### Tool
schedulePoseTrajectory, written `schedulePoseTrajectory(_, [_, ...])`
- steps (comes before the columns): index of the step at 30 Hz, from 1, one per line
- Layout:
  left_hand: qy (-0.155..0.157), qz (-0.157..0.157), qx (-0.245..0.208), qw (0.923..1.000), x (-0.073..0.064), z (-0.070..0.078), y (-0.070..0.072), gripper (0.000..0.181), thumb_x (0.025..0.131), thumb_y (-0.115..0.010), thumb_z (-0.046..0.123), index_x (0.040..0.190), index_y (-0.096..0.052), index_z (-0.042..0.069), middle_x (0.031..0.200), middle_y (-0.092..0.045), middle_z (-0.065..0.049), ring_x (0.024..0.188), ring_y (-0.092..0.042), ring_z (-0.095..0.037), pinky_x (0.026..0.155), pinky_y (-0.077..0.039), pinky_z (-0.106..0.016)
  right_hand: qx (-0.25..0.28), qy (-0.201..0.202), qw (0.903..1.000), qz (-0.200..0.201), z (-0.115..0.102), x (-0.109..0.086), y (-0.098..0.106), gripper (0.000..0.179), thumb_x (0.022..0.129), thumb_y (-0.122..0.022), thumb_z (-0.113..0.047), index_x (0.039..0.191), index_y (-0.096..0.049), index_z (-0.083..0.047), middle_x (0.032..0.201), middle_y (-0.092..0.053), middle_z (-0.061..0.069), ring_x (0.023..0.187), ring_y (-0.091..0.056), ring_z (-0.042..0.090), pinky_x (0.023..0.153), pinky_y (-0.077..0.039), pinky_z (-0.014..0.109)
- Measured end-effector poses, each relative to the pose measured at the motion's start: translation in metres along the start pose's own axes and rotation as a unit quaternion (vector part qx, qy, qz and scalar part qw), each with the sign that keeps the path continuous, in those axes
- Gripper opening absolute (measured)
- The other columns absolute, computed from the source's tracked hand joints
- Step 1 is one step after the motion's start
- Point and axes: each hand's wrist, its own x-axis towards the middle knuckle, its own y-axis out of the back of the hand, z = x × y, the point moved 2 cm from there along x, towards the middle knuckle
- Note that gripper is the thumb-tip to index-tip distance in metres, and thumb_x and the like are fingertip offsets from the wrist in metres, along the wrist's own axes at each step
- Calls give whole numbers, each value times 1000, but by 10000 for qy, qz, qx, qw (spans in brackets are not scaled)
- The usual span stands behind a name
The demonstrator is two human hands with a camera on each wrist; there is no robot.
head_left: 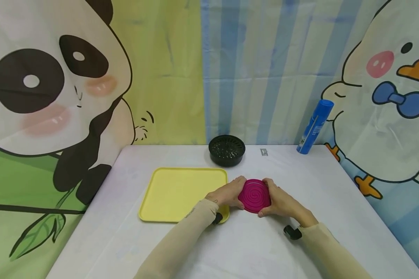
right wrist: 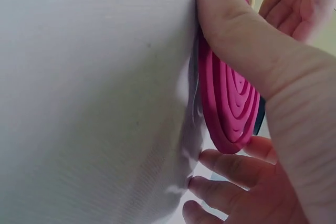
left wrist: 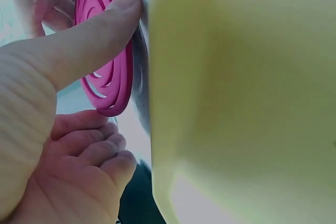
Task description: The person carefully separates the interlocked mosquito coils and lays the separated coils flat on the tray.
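A magenta mosquito coil (head_left: 254, 196) with a spiral pattern is held a little above the white tabletop, right of the yellow tray. On its left edge, my left hand (head_left: 228, 193) holds it between thumb and fingers. Opposite, my right hand (head_left: 281, 199) grips the right edge the same way. In the left wrist view the left thumb lies over the rim of the coil (left wrist: 107, 85), and some fingers are beneath. From the right wrist, the coil (right wrist: 226, 98) appears edge-on near the cloth, its upper end hidden behind the right thumb.
A yellow tray (head_left: 174, 193) lies under the left wrist. Behind it stands a round black perforated holder (head_left: 227, 150). Near the table's back edge are a small metal piece (head_left: 264, 152) and an upright blue spray can (head_left: 315, 126). A printed curtain hangs behind.
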Motion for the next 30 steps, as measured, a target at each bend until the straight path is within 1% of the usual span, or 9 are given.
schedulePoseTrajectory(2, [-5, 4, -122, 9999, -1, 0, 0, 82, 78, -89, 29, 141, -41, 10, 131, -53, -1, 120, -55, -10, 109, -46, -26, 94, 9, 10000, 21, -1, -2, 1, 118, 63, -94, -50, 145, -27, 2, 134, -56, 21, 118, -60, 33, 101, -52, 54])
schedulePoseTrajectory(5, [27, 28, -247, 9997, 0, -1, -1, 80, 80, -87, 28, 143, -41, 11, 133, -55, -1, 120, -56, -10, 108, -47, -25, 133, 7, 9999, 63, -3, -3, 1, 117, 64, -95, -47, 146, -26, 1, 134, -57, 21, 119, -61, 34, 100, -53, 54])
schedulePoseTrajectory(9, [169, 148, -410, 9989, 1, -4, -1, 74, 85, -83, 25, 146, -43, 11, 136, -59, -3, 122, -58, -12, 107, -48, -27, -38, -59, 9999, 124, -3, -3, 2, 118, 64, -95, -46, 148, -25, -1, 135, -57, 21, 121, -60, 35, 100, -52, 55])
schedulePoseTrajectory(11, [215, 242, -491, 9983, 2, -6, 0, 68, 88, -80, 24, 145, -45, 12, 131, -63, -3, 117, -61, -11, 103, -51, -26, -135, -88, 9997, 177, -4, -4, 3, 119, 63, -96, -45, 150, -26, -2, 136, -57, 20, 123, -59, 36, 101, -52, 56])
schedulePoseTrajectory(15, [201, 446, -708, 9963, 2, -9, 4, 54, 92, -76, 21, 137, -48, 13, 115, -69, -4, 97, -63, -8, 89, -54, -22, -162, 86, 9993, 325, -6, -3, 4, 118, 64, -97, -39, 151, -26, -1, 137, -56, 22, 125, -57, 39, 101, -50, 58])
schedulePoseTrajectory(20, [157, 731, -1211, 9898, 0, -10, 9, 39, 95, -71, 14, 129, -50, 13, 98, -68, -1, 80, -60, -7, 72, -52, -19, 38, 228, 9989, 410, -7, -3, 6, 115, 66, -97, -29, 153, -26, -2, 141, -53, 23, 127, -55, 40, 103, -49, 59])
schedulePoseTrajectory(24, [147, 898, -1585, 9832, -1, -12, 11, 33, 96, -69, 9, 124, -53, 13, 91, -66, 0, 73, -59, -9, 67, -50, -19, 173, 263, 9987, 413, -7, -4, 7, 105, 73, -93, -20, 154, -28, -3, 144, -52, 23, 129, -54, 40, 102, -50, 58])
schedulePoseTrajectory(26, [143, 937, -1725, 9804, -1, -13, 12, 33, 95, -70, 8, 123, -54, 13, 91, -66, 0, 73, -59, -9, 67, -50, -19, 216, 298, 9985, 395, -6, -4, 8, 98, 77, -90, -16, 153, -30, -3, 141, -54, 22, 124, -57, 37, 98, -53, 55])
schedulePoseTrajectory(30, [162, 968, -1900, 9769, -2, -15, 12, 33, 95, -70, 7, 123, -55, 13, 93, -68, -1, 76, -61, -9, 69, -51, -19, 265, 313, 9986, 347, -7, -3, 13, 88, 82, -85, -12, 153, -32, -5, 123, -63, 17, 102, -65, 24, 83, -60, 39])
